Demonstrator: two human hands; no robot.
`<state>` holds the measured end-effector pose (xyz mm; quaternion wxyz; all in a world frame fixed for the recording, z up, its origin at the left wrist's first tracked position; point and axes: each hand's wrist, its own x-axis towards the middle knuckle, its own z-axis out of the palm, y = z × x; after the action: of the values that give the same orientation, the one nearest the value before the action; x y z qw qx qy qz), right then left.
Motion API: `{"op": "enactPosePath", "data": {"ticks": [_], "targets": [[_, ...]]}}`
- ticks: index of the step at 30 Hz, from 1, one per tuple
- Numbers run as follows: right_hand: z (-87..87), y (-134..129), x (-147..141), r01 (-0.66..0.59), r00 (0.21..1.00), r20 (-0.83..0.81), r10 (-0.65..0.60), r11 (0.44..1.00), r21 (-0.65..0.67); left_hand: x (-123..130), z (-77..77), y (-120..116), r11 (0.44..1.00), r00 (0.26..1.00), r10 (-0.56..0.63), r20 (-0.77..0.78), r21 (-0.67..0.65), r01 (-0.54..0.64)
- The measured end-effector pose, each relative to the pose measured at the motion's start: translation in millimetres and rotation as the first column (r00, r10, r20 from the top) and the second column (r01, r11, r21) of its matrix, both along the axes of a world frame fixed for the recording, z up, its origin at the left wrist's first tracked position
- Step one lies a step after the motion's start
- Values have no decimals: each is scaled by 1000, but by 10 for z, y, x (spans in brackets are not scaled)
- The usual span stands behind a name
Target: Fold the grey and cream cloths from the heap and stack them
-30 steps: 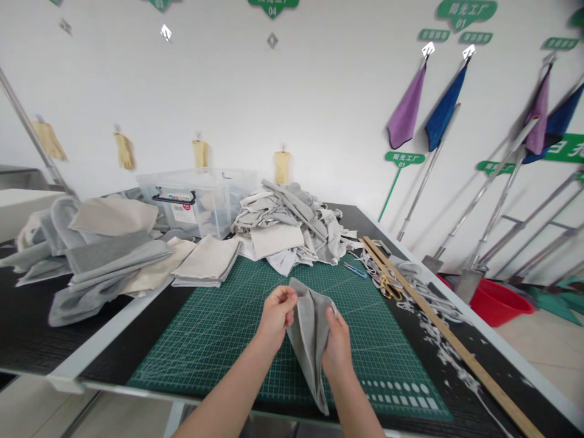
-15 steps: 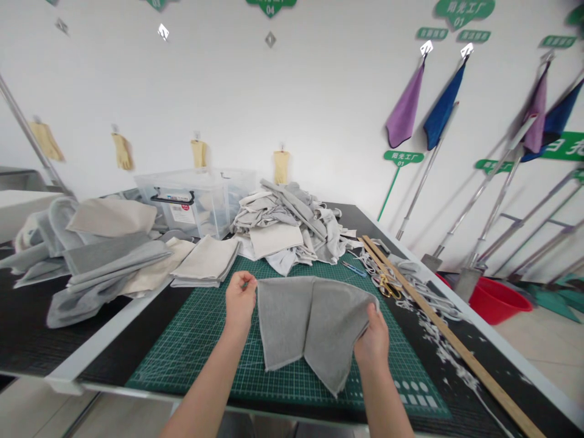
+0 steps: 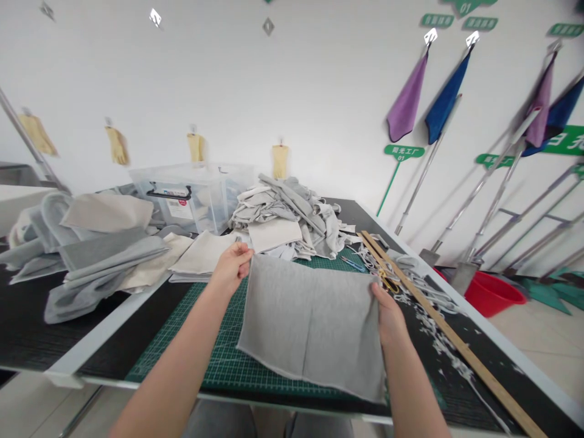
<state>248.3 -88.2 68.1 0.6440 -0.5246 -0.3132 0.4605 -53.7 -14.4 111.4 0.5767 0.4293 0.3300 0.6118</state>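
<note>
A grey cloth (image 3: 283, 316) with a vertical crease down its middle is stretched between my two hands. My left hand (image 3: 233, 267) pinches its upper left corner between thumb and fingers. On the other side, my right hand (image 3: 387, 313) grips the upper right edge, thumb on the front and fingers hidden behind. The cloth hangs tilted over the green cutting mat (image 3: 182, 340), covering much of it. Whether its lower edge touches the mat I cannot tell.
Behind the mat lies a heap of grey and white cloths (image 3: 292, 213). To the left are folded cloths (image 3: 109, 255) and a clear plastic box (image 3: 191, 194). On the right lie a wooden strip (image 3: 456, 340), yellow-handled scissors (image 3: 389, 282), a blue cutter (image 3: 353, 264) and scraps.
The cloth has gone from sagging and folded at the crease to spread nearly flat. My left hand has moved up and left, my right hand slightly right and up.
</note>
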Motion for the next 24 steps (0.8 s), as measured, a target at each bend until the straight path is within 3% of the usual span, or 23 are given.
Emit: {"op": "enactPosePath", "data": {"ticks": [2,5,7,9,11,13,15,17,19,20,24], "targets": [[-111,145,37,53,978,203,-46,998,-27,31,-143,208,995,987,53,-149,-78,-65],[-321,244,67,85,938,340,-67,996,-38,65,-437,391,974,936,111,-334,-152,-169],[-460,207,66,70,916,397,-48,997,-41,61,-604,375,981,896,113,-429,-93,-169],[-572,110,48,-29,855,515,52,998,-53,41,-713,258,997,819,70,-570,17,-73],[-635,-19,14,-183,687,695,213,976,-119,19,-768,77,991,703,-15,-711,85,106],[-639,-157,-38,-292,425,834,351,926,-241,6,-795,-124,947,566,-116,-816,81,311],[-601,-285,-111,-338,208,882,422,878,-340,2,-832,-305,857,380,-199,-903,28,515],[-555,-388,-196,-380,72,897,435,844,-379,-3,-897,-444,759,177,-221,-959,-55,649],[-527,-455,-277,-415,24,910,414,832,-368,-21,-975,-529,712,40,-197,-980,-114,693],[-523,-474,-309,-421,22,917,399,835,-353,-37,-1008,-552,711,9,-179,-984,-123,693],[-556,-482,-354,-397,37,945,325,873,-285,-136,-1046,-567,772,19,-150,-988,-105,627]]}}
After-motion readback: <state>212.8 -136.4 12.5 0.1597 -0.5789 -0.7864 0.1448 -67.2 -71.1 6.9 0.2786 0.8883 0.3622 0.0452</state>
